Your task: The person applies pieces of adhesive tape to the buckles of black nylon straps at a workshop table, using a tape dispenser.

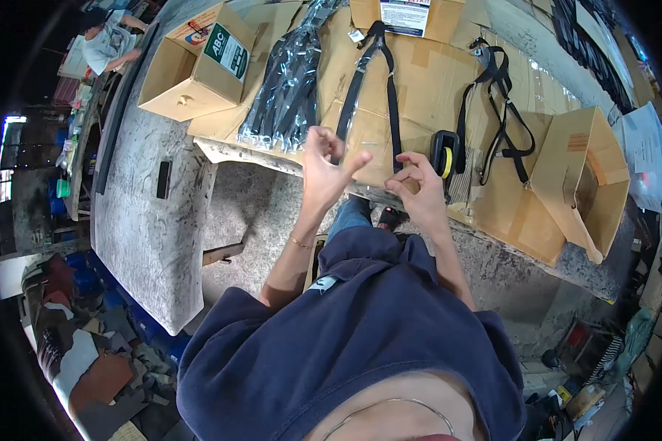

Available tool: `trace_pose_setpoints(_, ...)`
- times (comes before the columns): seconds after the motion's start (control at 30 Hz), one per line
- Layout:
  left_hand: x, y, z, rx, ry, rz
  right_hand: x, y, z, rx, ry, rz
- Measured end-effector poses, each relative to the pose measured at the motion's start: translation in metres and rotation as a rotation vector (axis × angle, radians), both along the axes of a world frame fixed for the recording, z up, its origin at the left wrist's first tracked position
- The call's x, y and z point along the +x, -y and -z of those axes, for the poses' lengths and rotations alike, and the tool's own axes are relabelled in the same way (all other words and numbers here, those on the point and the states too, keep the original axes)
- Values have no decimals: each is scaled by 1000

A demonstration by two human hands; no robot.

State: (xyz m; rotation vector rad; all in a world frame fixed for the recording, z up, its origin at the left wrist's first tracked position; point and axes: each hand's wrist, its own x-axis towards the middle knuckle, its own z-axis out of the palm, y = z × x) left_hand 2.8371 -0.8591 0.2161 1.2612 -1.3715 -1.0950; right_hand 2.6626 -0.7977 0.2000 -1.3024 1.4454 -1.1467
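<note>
Okay so dead ahead at 12 o'clock there's one black strap [393, 110], flat woven-looking stuff, forked like an upside-down V with its two legs running down toward the hands, lying on flattened brown cardboard [430, 88]. Left hand [325, 173] is at the lower end of the left leg, fingers half curled and thumb sticking well out, so that grip looks released. Right hand [423, 195] is by the foot of the right leg, thumb and fingertips close together; can't tell if anything's actually pinched in there. Just past it at 2 o'clock sits one black rounded case [447, 158] with a yellow band, and beyond that a second strap [499, 81], all loops and tangles. At 11 o'clock is one bundle [283, 88] of black straps in shiny, crinkly clear plastic, too many to count. I get three boxes, all stiff cardboard: one at 10 o'clock [213, 95] with a green label, one at 12 [449, 20] with a white label, one at 3 [563, 169] with its open end showing. Over at 9 o'clock, one slim black rectangle [164, 180] lies on a smudgy grey tabletop [147, 250]. One other person [109, 48] is way off at 10 o'clock.
</note>
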Motion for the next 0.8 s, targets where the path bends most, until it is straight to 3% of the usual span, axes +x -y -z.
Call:
trace_pose_setpoints(0.07,-4,-2,4,-3,6,103,-5,-4,5,47,107,-16)
trace_pose_setpoints(0.13,-9,-6,5,121,-127,386,-7,-5,6,33,96,-42)
trace_pose_setpoints(0.17,-12,-7,3,118,-125,383,-8,-5,6,21,84,-61)
trace_pose_setpoints(0.27,-20,-12,-8,196,233,191,-8,-2,-1,70,27,-43)
trace_pose_setpoints(0.3,-19,-10,-6,195,234,191,-8,-1,-4,68,28,-43)
trace_pose_setpoints(0.37,-14,-5,-1,121,351,-178,-8,-2,-8,3,-99,-30)
trace_pose_setpoints(0.4,-11,-2,-1,120,353,-176,-9,-2,-3,3,-96,-28)
trace_pose_setpoints(0.47,-6,-1,1,-80,107,-9,-12,-7,11,-65,-35,-27)
trace_pose_setpoints(0.5,-6,-4,-1,46,105,134,-11,-9,14,-64,-31,-35)
trace_pose_setpoints(0.53,-6,-8,2,45,109,123,-10,-9,15,31,48,-48)
trace_pose_setpoints(0.6,-5,-12,10,265,-16,419,-7,-7,16,126,133,-61)
trace_pose_setpoints(0.63,-3,-11,11,363,-25,426,-6,-7,16,123,111,-79)
trace_pose_setpoints(0.77,1,-5,13,349,56,380,6,-3,20,106,128,-93)
trace_pose_setpoints(0.8,1,-4,17,333,-37,333,10,-1,28,108,132,-89)
